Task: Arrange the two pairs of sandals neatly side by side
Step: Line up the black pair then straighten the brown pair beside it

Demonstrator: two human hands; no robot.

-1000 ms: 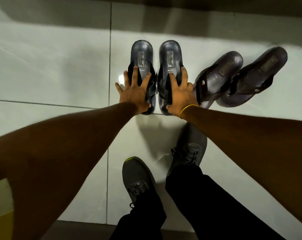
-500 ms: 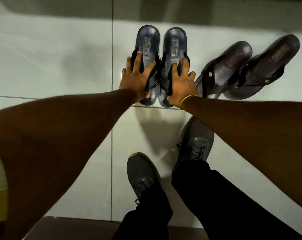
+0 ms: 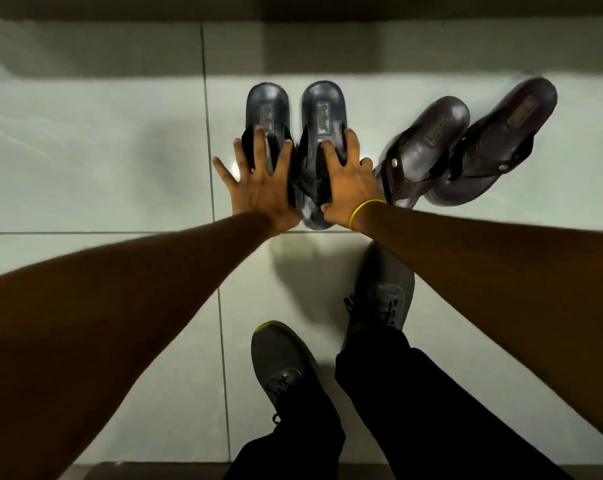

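My left hand [image 3: 262, 188] lies flat with fingers fanned wide over the strap of the left dark sandal [image 3: 268, 112], while my right hand [image 3: 348, 188] is likewise spread, palm down, across the strap of its mate [image 3: 324, 109]; neither hand grips anything. The two dark sandals sit side by side, parallel and touching or nearly so, heels toward the wall [image 3: 293, 36] and toes toward me, the near ends resting just beyond a grout line [image 3: 120, 233] in the pale tiled floor [image 3: 85, 150]. A yellow band [image 3: 364, 211] circles my right wrist. Just right of my right hand, the brown pair [image 3: 466, 147] stands angled, heels leaning up and to the right; its two sandals lie close together, and the nearer one appears to touch my right hand's outer edge, though the blur there leaves me unsure. Both brown sandals sit out of line with the dark pair. Below, my grey shoes [image 3: 282, 355] stand on the tiles, the right one further forward, black trousers [image 3: 414, 410] above them
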